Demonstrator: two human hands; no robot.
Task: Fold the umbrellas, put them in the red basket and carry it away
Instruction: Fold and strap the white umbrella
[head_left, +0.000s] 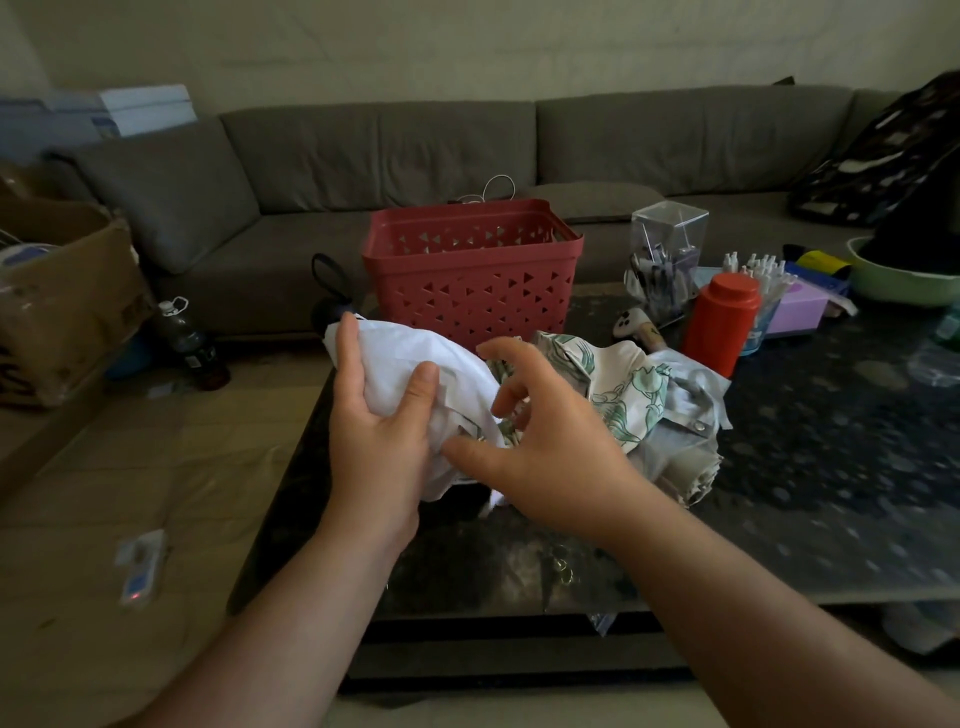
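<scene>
Dark speckled worktop (831, 467) in front of grey sofa (415, 145). Empty red basket (470, 270) at far edge. Floral umbrella (634, 400) lying crumpled just before it. White umbrella (410, 358) gripped by left hand (376, 431); right hand (545, 436) hovering beside, fingers spread and loosely curled.

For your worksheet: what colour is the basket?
Red, basket, with triangle cut-outs; head view.

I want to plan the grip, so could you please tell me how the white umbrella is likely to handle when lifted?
The white umbrella looks floppy: its cloth bunches under the left hand. Loose folds would probably sag or spill open, so gripping round the whole bundle seems safer. It appears light, since one hand holds it up.
</scene>
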